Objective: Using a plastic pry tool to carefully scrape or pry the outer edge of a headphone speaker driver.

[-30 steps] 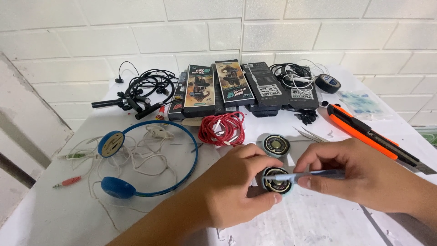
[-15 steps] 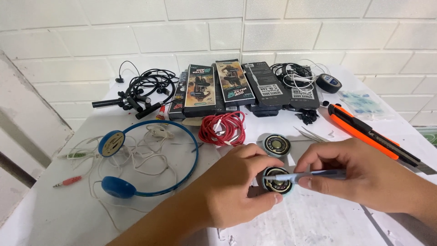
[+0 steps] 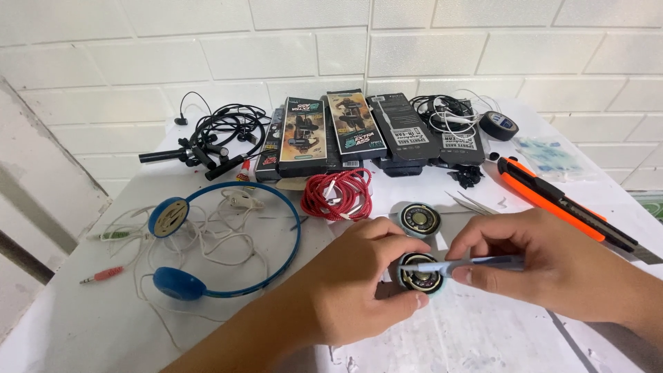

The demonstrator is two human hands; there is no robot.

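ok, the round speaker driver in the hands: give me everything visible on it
The speaker driver is a small round disc with a pale teal rim and a dark, metallic-looking centre, face up just above the white table. The left hand pinches its left and lower edge; the right hand lays a thin grey tool across its top. Its underside is hidden.

Far centre of worktop point(image 3: 83, 324): row of flat dark rectangular boxes point(image 3: 352, 128), colourful picture fronts, white labels point(image 3: 407, 135) rightward.

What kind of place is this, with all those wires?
Probably a small repair bench for headphones, set against a white brick wall. On the table lie blue headphones taken apart, tangled cables and boxed earphones. Both hands work on a round speaker part.
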